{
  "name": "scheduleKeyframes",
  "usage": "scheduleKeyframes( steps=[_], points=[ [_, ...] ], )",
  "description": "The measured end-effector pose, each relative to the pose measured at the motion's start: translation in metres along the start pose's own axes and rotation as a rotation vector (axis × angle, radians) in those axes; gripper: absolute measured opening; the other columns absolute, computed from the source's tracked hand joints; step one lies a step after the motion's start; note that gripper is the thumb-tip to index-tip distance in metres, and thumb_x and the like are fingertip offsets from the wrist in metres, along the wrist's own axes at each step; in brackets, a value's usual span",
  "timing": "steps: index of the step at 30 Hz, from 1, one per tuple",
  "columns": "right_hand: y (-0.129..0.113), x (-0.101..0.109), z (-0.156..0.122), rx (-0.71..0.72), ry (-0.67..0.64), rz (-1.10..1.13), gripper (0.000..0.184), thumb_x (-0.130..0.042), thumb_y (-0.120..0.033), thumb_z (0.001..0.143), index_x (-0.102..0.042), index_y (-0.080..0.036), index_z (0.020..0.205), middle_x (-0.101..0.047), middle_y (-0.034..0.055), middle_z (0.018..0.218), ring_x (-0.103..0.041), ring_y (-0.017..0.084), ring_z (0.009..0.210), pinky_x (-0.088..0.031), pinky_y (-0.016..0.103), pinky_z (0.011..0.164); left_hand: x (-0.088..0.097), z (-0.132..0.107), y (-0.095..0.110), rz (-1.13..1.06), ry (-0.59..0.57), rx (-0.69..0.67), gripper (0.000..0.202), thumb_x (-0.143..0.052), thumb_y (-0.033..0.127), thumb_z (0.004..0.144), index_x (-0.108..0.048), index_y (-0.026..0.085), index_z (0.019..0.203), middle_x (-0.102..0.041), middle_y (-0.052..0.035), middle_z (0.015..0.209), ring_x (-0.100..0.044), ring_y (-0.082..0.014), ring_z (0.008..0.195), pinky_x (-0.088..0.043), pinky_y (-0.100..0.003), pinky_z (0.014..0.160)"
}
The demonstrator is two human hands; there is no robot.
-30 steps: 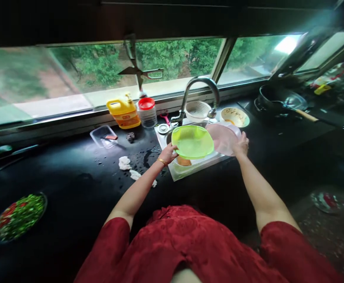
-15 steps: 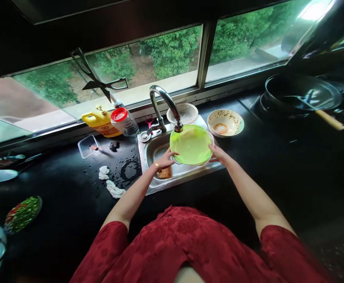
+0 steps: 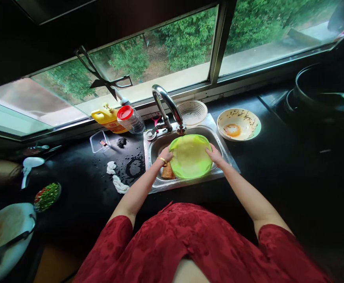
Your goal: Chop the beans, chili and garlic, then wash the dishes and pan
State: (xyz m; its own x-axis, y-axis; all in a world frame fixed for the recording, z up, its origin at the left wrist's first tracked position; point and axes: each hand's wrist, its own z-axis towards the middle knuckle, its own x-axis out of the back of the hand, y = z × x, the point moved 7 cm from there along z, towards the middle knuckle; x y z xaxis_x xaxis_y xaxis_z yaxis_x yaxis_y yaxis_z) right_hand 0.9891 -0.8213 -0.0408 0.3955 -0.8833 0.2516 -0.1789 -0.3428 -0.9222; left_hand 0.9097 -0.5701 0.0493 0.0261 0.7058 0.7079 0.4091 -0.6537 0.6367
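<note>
Between my two hands is a light green, translucent plastic basin [image 3: 191, 157], held over the sink [image 3: 157, 146] below the tap [image 3: 166, 98]. My left hand [image 3: 166, 154], with a gold bangle at the wrist, grips its left rim. On the opposite rim my right hand [image 3: 215, 155] is closed, thumb on top and the other fingers mostly hidden. A brown, rough-skinned piece [image 3: 167, 171], its kind unclear, lies in the sink beside my left wrist. The basin hides much of the sink's floor.
A stained bowl [image 3: 238, 125] stands right of the sink, a white colander [image 3: 192, 112] behind it. To the left are a red-lidded jar [image 3: 131, 119], a yellow jug [image 3: 108, 119], a clear box [image 3: 99, 142], crumpled white tissue [image 3: 120, 184] and a dish of chopped greens [image 3: 47, 196].
The basin has come lower and nearer to me, still in both hands, and more of its inside faces me. My view has shifted, showing more of the left counter.
</note>
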Motion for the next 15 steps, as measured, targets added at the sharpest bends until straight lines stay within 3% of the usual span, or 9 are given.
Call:
scheduleKeyframes(
  steps=[4, 6, 8, 9, 12, 13, 15],
  points=[
    [-0.001, 0.007, 0.007, 0.0, 0.029, -0.082, 0.054, -0.053, -0.036, 0.074, -0.052, -0.021, 0.125, -0.064, 0.0099, 0.114, -0.057, 0.031, 0.109, -0.04, 0.048, 0.1, 0.014, 0.011, 0.026, 0.146, 0.028, -0.085, 0.047, -0.05, 0.007, 0.074, -0.063, 0.024, 0.116, -0.068, -0.0052, 0.109, -0.06, -0.0272, 0.106, -0.043, -0.035, 0.095],
    [0.0, 0.013, 0.007, -0.008, 0.071, -0.044, 0.059, -0.052, -0.029, 0.069, -0.051, -0.021, 0.127, -0.064, 0.0088, 0.115, -0.058, 0.029, 0.106, -0.043, 0.045, 0.097, 0.006, 0.019, 0.026, 0.112, -0.045, -0.095, 0.043, -0.051, 0.011, 0.076, -0.064, 0.023, 0.115, -0.068, -0.0046, 0.104, -0.06, -0.0263, 0.104, -0.044, -0.034, 0.093],
    [0.004, 0.017, 0.006, -0.026, 0.083, 0.018, 0.064, -0.051, -0.026, 0.065, -0.05, -0.02, 0.128, -0.063, 0.008, 0.118, -0.058, 0.026, 0.105, -0.046, 0.042, 0.094, -0.01, 0.027, 0.016, 0.039, -0.142, -0.045, 0.037, -0.052, 0.018, 0.078, -0.064, 0.017, 0.113, -0.067, -0.0067, 0.099, -0.061, -0.0261, 0.1, -0.046, -0.035, 0.092],
    [0.007, 0.017, 0.005, -0.038, 0.069, 0.048, 0.065, -0.051, -0.026, 0.064, -0.051, -0.019, 0.128, -0.063, 0.0083, 0.118, -0.059, 0.026, 0.104, -0.047, 0.041, 0.093, -0.015, 0.03, 0.008, 0.008, -0.134, -0.013, 0.038, -0.053, 0.021, 0.078, -0.063, 0.015, 0.115, -0.066, -0.0084, 0.1, -0.06, -0.0265, 0.101, -0.045, -0.036, 0.093],
    [0.013, 0.014, 0.001, -0.071, -0.014, 0.12, 0.066, -0.054, -0.027, 0.062, -0.052, -0.015, 0.127, -0.063, 0.0105, 0.119, -0.06, 0.026, 0.102, -0.048, 0.04, 0.09, -0.021, 0.038, -0.02, -0.106, 0.056, 0.095, 0.053, -0.062, 0.027, 0.074, -0.056, 0.014, 0.125, -0.06, -0.0131, 0.113, -0.055, -0.0271, 0.112, -0.038, -0.039, 0.102],
    [0.012, 0.012, 0.0, -0.068, -0.05, 0.136, 0.067, -0.056, -0.027, 0.063, -0.051, -0.014, 0.128, -0.062, 0.0107, 0.12, -0.06, 0.026, 0.102, -0.047, 0.041, 0.091, -0.026, 0.039, -0.029, -0.186, 0.066, 0.131, 0.055, -0.063, 0.03, 0.073, -0.055, 0.015, 0.125, -0.059, -0.0136, 0.115, -0.055, -0.0265, 0.112, -0.038, -0.04, 0.101],
    [0.007, 0.008, -0.001, -0.041, -0.129, 0.162, 0.068, -0.061, -0.032, 0.066, -0.049, -0.017, 0.132, -0.06, 0.0096, 0.126, -0.058, 0.026, 0.107, -0.045, 0.041, 0.094, -0.045, 0.039, -0.045, -0.395, -0.064, 0.187, 0.049, -0.06, 0.033, 0.075, -0.057, 0.015, 0.121, -0.062, -0.0122, 0.11, -0.059, -0.0243, 0.104, -0.044, -0.039, 0.094]
  ],
)
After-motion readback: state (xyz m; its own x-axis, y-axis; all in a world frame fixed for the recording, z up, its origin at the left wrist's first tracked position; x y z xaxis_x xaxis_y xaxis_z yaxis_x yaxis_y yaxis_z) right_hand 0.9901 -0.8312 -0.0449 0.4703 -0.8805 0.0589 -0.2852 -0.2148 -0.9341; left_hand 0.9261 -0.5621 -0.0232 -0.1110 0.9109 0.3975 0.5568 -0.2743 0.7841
